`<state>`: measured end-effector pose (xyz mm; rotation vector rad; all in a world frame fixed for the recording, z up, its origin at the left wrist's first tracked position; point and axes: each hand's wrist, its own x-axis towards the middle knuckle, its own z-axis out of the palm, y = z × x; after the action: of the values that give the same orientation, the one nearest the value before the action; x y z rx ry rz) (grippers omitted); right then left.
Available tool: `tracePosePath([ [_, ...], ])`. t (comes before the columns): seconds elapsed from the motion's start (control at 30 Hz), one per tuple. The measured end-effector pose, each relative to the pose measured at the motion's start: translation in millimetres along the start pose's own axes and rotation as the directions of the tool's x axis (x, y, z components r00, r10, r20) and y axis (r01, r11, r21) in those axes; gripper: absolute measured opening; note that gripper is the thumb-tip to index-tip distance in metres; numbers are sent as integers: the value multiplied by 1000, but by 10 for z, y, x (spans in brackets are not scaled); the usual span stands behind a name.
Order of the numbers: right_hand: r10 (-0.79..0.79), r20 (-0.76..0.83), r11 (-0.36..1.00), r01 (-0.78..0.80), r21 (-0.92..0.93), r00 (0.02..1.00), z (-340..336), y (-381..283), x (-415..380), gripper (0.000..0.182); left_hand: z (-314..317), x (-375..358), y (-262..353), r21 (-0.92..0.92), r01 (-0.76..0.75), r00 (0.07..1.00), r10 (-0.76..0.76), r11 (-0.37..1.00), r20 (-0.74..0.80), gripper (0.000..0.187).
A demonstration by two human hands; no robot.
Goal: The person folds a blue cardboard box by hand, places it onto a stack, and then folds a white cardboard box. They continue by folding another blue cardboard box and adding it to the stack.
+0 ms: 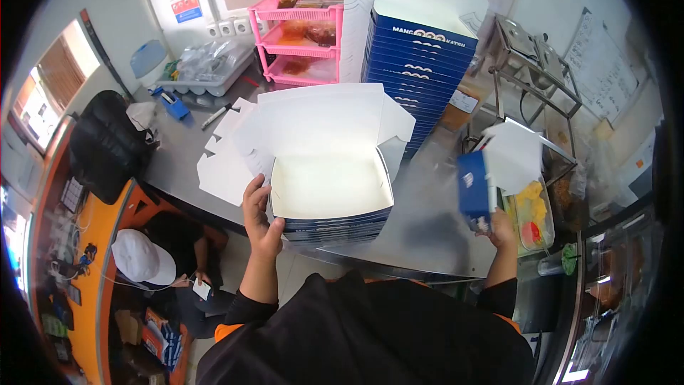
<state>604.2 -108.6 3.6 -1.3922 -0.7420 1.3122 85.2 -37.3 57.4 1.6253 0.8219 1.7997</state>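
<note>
My left hand (261, 221) rests against the left front corner of a short stack of nested open boxes (331, 185), white inside and blue outside, with lids raised at the back. Its thumb and fingers are apart around that corner. On the right, my right hand (501, 229) grips the lower edge of a single blue box (473, 184), which is tilted with its white lid open and slightly blurred. Behind, a tall stack of blue boxes (413, 64) stands on the steel table (427, 232).
A pink three-tier rack (301, 50), a grey tray of plastic packs (206, 85), a blue tape dispenser (171, 103) and a marker (214, 117) are at the back left. A tub of yellow food (545, 232) stands far right. A person in a white cap (142, 257) sits lower left.
</note>
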Motion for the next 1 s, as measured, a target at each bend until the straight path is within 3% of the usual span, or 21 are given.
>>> tracePosePath([
  [0.13, -212, -23, 974, 214, 79, 977, 746, -638, -451, 36, 38, 44, 27, -10, 7, 1000, -7, 1000, 13, 58],
  [0.2, -230, 15, 969, 231, -93, 973, 1128, -909, -487, 40, 46, 66, 38, -12, 9, 999, -8, 1000, 32, 59],
  [0.23, -192, -37, 967, 182, -179, 981, 1386, -1079, -527, 47, 48, 86, 48, -11, 3, 999, -3, 1000, 44, 59],
  [0.3, -141, 22, 984, 143, -109, 990, 1830, -1335, -434, 55, 43, 106, 64, -26, 6, 999, -5, 1000, 43, 60],
  [0.33, -86, 24, 940, 90, -330, 996, 1972, -1474, -362, 60, 35, 114, 66, -40, 14, 999, -13, 999, 37, 61],
  [0.4, -16, 61, 868, 44, -494, 998, 2338, -1748, -402, 64, 5, 135, 79, 7, 13, 999, -13, 1000, 44, 65],
  [0.5, 58, 150, 812, 40, -582, 987, 2754, -1897, -506, 70, 27, 255, 249, -156, 369, 928, -373, 916, -1, 70],
  [0.53, 83, 187, 806, 44, -590, 979, 2848, -1898, -549, 72, 7, 307, 275, -92, 404, 915, -404, 910, 17, 70],
  [0.63, 256, 288, 730, 11, -684, 923, 3088, -1922, -684, 73, 24, 435, 416, -126, 423, 906, -422, 897, 33, 62],
  [0.7, 272, 401, 827, 0, -562, 875, 3039, -1863, -648, 70, -30, 545, 464, -111, 488, 872, -478, 866, 104, 58],
  [0.8, 313, 516, 935, -164, -314, 797, 2868, -1724, -667, 74, -83, 725, 509, -70, 578, 810, -561, 813, 170, 57],
  [0.83, 276, 541, 923, -63, -379, 794, 2812, -1673, -686, 76, -82, 808, 524, -54, 606, 787, -589, 793, 186, 57],
  [0.87, 245, 567, 898, 37, -439, 786, 2742, -1597, -688, 77, -86, 939, 595, 178, 567, 766, -594, 804, 247, 57],
  [0.93, 103, 599, 705, 366, -607, 794, 2680, -1360, -795, 77, -132, 1151, 745, 595, 378, 678, -650, 709, 344, 58],
  [0.97, 31, 610, 556, 493, -669, 792, 2649, -1243, -849, 77, -167, 1163, 675, 608, 258, 733, -562, 751, 384, 56],
  [1.0, -123, 658, 500, 619, -606, 743, 2613, -1035, -772, 76, -109, 1219, 808, 720, 152, 713, -579, 678, 395, 54],
])
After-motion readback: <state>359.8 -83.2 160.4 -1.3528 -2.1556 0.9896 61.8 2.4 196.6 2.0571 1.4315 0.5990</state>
